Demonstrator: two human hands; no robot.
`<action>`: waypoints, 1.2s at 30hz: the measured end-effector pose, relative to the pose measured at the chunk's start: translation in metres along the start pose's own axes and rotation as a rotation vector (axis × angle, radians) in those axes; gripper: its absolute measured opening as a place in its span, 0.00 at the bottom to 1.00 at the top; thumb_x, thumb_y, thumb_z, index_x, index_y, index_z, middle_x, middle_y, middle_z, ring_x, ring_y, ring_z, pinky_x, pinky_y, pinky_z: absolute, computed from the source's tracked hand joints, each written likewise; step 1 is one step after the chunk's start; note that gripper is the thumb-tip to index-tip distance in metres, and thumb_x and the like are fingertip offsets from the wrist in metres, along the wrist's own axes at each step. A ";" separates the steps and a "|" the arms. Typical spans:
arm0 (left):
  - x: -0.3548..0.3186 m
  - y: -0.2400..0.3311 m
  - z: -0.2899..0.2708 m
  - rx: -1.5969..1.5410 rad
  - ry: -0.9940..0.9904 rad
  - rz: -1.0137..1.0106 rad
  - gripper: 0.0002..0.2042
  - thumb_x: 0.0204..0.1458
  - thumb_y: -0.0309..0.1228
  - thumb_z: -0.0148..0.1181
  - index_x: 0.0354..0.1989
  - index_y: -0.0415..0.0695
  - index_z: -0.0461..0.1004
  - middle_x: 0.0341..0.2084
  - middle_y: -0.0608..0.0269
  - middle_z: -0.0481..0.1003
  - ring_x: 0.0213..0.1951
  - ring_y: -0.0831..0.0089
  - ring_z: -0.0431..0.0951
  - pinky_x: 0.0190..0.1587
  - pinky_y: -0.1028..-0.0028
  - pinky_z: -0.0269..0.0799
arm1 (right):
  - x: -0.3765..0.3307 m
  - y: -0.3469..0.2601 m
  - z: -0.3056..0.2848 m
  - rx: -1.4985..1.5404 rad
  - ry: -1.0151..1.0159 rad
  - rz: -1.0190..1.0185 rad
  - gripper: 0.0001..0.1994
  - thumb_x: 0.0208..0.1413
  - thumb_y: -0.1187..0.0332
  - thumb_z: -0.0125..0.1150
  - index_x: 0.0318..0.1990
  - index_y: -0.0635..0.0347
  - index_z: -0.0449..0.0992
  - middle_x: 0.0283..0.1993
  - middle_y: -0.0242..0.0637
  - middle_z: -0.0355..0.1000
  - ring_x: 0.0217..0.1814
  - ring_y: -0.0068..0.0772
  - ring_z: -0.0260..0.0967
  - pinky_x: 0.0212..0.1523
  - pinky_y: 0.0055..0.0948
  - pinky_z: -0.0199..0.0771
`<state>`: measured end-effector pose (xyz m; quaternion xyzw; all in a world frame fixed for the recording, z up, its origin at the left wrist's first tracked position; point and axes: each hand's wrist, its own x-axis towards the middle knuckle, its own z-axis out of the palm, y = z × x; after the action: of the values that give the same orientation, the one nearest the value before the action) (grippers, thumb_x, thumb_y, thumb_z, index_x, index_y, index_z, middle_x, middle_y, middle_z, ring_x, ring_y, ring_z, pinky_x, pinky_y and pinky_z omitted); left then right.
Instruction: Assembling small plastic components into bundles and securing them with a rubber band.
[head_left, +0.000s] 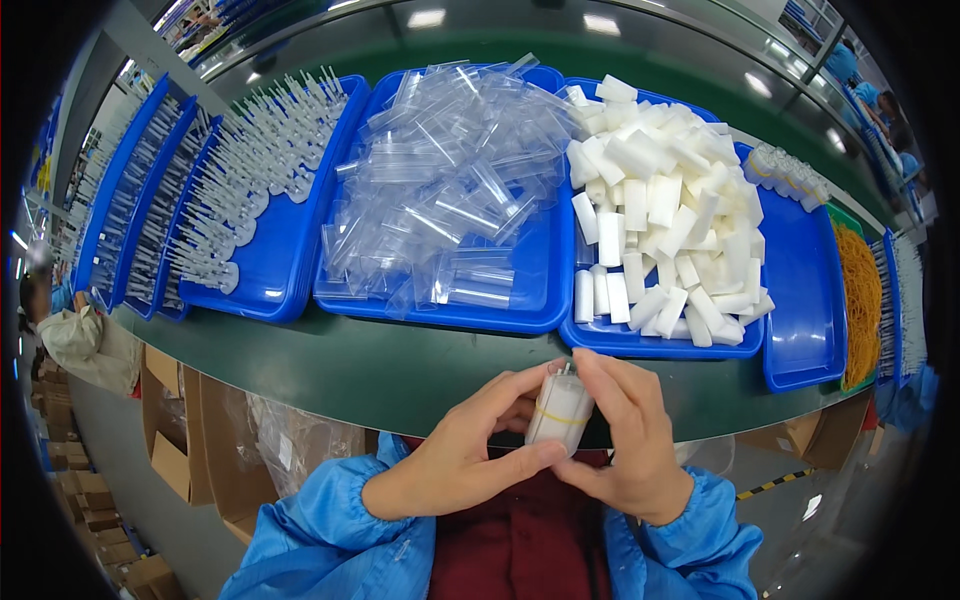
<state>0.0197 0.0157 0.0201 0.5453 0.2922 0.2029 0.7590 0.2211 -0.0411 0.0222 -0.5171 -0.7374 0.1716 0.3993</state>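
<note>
My left hand point(475, 445) and my right hand point(635, 430) hold a small white bundle point(560, 412) between them, close to the table's front edge. It is wrapped in a transparent plastic sleeve, with a yellow rubber band round its middle. A thin stem pokes out at its top. Both thumbs press near its lower end; the fingers of the left hand are partly behind it. Ahead of the hands, white foam blocks point(665, 220) are heaped in a blue tray point(650, 348). Left of that, another blue tray point(440, 312) holds a pile of transparent plastic sleeves point(450, 180).
Blue trays point(250, 250) at the left carry many white stemmed parts point(265, 150). On the right, similar bundles point(790, 175) lie at the back of a blue tray point(805, 320), beside orange-yellow rubber bands point(858, 300). Cardboard boxes point(215, 440) stand below the green table point(280, 355).
</note>
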 end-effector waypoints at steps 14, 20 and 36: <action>-0.001 -0.003 -0.018 0.622 0.082 0.623 0.38 0.39 0.32 0.82 0.62 0.39 0.72 0.56 0.51 0.75 0.57 0.55 0.76 0.59 0.62 0.74 | 0.003 0.009 -0.019 0.245 -0.129 -0.064 0.38 0.35 0.74 0.79 0.61 0.67 0.73 0.59 0.48 0.74 0.56 0.49 0.74 0.54 0.39 0.76; 0.001 0.004 -0.007 0.610 0.177 0.571 0.38 0.36 0.33 0.83 0.59 0.39 0.74 0.52 0.52 0.77 0.53 0.56 0.78 0.56 0.63 0.76 | 0.002 0.007 -0.020 0.203 -0.150 0.003 0.40 0.35 0.74 0.79 0.63 0.66 0.70 0.61 0.48 0.72 0.58 0.49 0.72 0.55 0.40 0.75; 0.003 -0.012 -0.005 -0.457 -0.152 0.081 0.38 0.55 0.22 0.63 0.73 0.33 0.51 0.71 0.45 0.57 0.70 0.58 0.63 0.70 0.60 0.58 | -0.009 0.026 -0.024 0.778 -0.125 0.290 0.34 0.58 0.66 0.69 0.71 0.60 0.63 0.67 0.45 0.68 0.68 0.39 0.65 0.68 0.37 0.63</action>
<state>0.0184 0.0179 0.0072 0.3842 0.1587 0.2524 0.8738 0.2566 -0.0423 0.0164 -0.4148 -0.5602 0.5226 0.4910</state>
